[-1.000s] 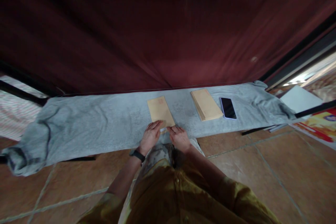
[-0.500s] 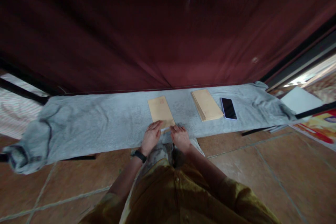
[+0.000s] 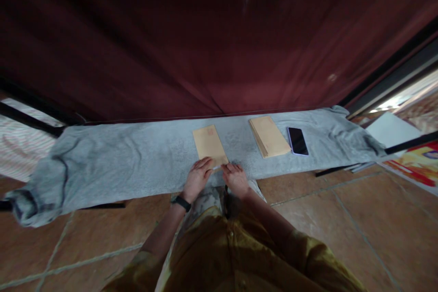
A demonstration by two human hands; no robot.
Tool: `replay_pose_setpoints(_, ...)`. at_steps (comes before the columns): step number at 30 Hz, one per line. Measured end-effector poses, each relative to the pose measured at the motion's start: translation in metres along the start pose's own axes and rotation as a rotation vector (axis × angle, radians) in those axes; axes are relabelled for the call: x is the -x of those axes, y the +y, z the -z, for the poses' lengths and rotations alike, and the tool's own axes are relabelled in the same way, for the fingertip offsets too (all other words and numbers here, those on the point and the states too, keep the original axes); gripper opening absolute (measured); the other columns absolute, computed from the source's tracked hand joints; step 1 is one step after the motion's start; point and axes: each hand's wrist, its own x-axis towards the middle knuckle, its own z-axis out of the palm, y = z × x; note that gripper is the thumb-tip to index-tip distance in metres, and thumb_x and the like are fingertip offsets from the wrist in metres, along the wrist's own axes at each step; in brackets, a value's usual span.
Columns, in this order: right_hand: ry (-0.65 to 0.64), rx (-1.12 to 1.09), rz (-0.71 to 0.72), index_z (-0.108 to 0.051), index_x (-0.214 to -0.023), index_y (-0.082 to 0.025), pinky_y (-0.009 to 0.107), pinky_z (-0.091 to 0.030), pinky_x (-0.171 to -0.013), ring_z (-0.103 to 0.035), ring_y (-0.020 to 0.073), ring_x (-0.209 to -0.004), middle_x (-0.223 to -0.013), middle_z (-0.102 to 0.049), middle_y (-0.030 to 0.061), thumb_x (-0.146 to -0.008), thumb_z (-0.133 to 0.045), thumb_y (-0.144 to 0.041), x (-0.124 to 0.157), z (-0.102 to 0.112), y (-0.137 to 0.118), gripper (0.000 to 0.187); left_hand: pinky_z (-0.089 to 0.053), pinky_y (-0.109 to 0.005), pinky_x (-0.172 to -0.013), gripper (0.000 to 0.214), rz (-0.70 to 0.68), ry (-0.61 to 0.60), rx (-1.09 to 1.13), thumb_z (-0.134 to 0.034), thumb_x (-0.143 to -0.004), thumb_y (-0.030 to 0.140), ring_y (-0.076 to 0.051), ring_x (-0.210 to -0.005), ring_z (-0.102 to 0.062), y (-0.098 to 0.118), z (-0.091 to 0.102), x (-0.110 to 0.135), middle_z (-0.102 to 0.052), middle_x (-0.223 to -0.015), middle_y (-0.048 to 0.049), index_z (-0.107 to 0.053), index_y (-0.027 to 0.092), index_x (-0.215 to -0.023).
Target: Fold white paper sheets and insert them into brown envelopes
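Observation:
A tan paper envelope [image 3: 209, 142] with a small reddish print lies flat on the grey cloth, its near end between my hands. My left hand [image 3: 198, 175], with a dark band on the wrist, is closed on the envelope's near left corner. At the near right corner my right hand [image 3: 235, 178] grips the edge with bent fingers. A pale strip shows at the near end, where the flap appears folded over. Fingertips partly hide that fold. To the right lies a stack of similar envelopes [image 3: 270, 136].
A phone [image 3: 297, 141] with a dark screen lies right of the stack. Grey cloth [image 3: 112, 155] covers the narrow bench, bunched at both ends. Behind it hangs a dark red curtain [image 3: 219, 54]. Tiled floor [image 3: 308, 210] runs below; a white board [image 3: 393, 128] stands far right.
The pale strip at the envelope's near end has narrowed as the flap there is folded up. Both hands stay almost in the same place; the stack and phone have not moved.

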Motion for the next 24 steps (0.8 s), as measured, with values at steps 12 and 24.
replay_pose_setpoints(12, 0.174, -0.064, 0.237, -0.064, -0.124, -0.020, 0.039, -0.042, -0.101, -0.056, 0.0216, -0.114, -0.128, -0.062, 0.0101, -0.104, -0.047, -0.024, -0.011, -0.002, 0.021, 0.027, -0.044, -0.046, -0.114, 0.034, 0.014, -0.006, -0.095, -0.050, -0.095, 0.019, -0.024, -0.132, -0.055, 0.013, 0.001, -0.001, -0.064, -0.138, -0.0088, -0.066, 0.023, -0.125)
replay_pose_setpoints(24, 0.148, -0.138, 0.241, -0.069, -0.110, -0.021, 0.035, -0.044, -0.097, -0.059, 0.0178, -0.105, -0.113, -0.068, 0.0055, -0.104, -0.050, -0.024, -0.026, -0.003, 0.027, 0.021, -0.044, -0.048, -0.114, 0.028, 0.006, 0.048, -0.009, -0.052, -0.098, 0.029, -0.024, -0.130, -0.056, 0.010, -0.003, 0.013, -0.065, -0.134, -0.0090, -0.064, 0.021, -0.123)
